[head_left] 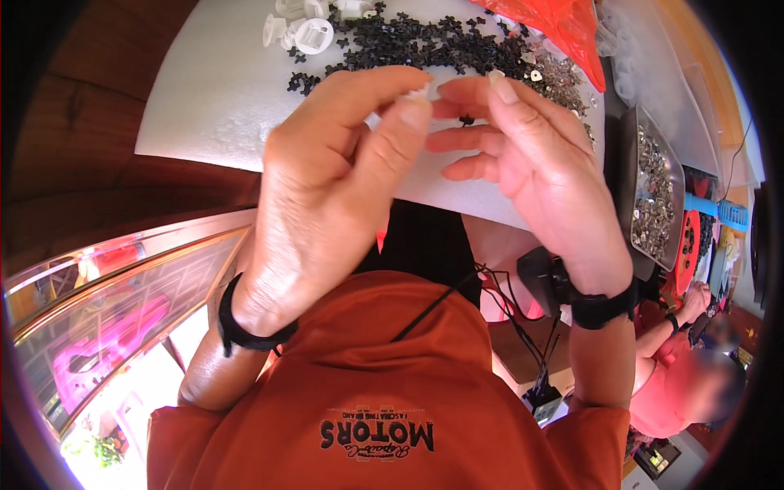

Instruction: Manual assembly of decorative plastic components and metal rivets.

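Note:
My left hand [339,167] is closed, its thumb and forefinger pinching a small white plastic piece [420,91], mostly hidden by the fingertips. Just to the right, my right hand [539,151] pinches a tiny pale piece [496,75] between thumb and forefinger; its kind is too small to make out. The other right fingers are loosely curled toward the left hand, and a lone black cross-shaped piece [466,120] shows between them. Both hands are over a white foam sheet [212,106]. Beyond them lies a spread of small black cross-shaped pieces [425,42].
White round plastic parts [314,37] lie at the far left of the sheet. Small metal pieces [563,75] and a red plastic bag [563,28] are at the far right. A metal tray [677,175] holds more metal pieces. Another person [665,392] sits at right.

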Motion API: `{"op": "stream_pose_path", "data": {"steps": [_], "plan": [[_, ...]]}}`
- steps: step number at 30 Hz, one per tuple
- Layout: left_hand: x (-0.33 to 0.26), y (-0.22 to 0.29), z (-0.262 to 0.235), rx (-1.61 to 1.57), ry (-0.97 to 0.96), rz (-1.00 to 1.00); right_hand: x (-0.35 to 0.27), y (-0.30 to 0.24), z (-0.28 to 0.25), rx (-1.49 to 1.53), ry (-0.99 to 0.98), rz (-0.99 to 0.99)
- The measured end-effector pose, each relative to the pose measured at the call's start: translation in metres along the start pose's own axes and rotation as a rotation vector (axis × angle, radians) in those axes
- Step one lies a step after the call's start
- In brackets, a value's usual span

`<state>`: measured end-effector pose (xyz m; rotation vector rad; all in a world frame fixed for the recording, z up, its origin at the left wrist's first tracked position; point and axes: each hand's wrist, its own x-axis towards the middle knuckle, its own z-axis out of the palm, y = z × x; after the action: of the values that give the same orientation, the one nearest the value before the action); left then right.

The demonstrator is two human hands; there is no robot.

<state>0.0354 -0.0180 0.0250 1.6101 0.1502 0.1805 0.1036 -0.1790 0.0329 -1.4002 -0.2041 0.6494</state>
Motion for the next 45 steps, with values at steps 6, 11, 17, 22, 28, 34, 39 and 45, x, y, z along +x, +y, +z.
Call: {"op": "stream_pose_path", "data": {"steps": [6, 11, 17, 22, 28, 34, 39, 45], "plan": [[0.004, -0.01, -0.018, -0.317, 0.046, -0.177, 0.001, -0.014, -0.008, -0.346, -0.008, -0.028], [0.004, -0.011, -0.032, -0.417, 0.057, -0.258, 0.006, -0.014, -0.019, -0.599, 0.035, -0.126], [0.0, -0.016, -0.041, -0.504, 0.039, -0.282, 0.017, -0.014, -0.028, -1.011, 0.04, -0.351], [-0.005, -0.016, -0.039, -0.474, -0.054, -0.358, 0.04, -0.009, -0.014, -1.287, 0.007, -0.431], [-0.015, -0.019, -0.03, -0.419, -0.158, -0.401, 0.057, 0.0, -0.006, -1.477, 0.041, -0.401], [-0.019, -0.019, -0.027, -0.318, -0.274, -0.466, 0.041, -0.006, -0.017, -1.468, -0.032, -0.383], [-0.022, -0.027, -0.024, -0.327, -0.35, -0.363, 0.032, -0.013, -0.021, -1.409, -0.003, -0.356], [-0.022, -0.026, -0.023, -0.305, -0.367, -0.334, 0.032, -0.013, -0.019, -1.395, -0.035, -0.382]]}}
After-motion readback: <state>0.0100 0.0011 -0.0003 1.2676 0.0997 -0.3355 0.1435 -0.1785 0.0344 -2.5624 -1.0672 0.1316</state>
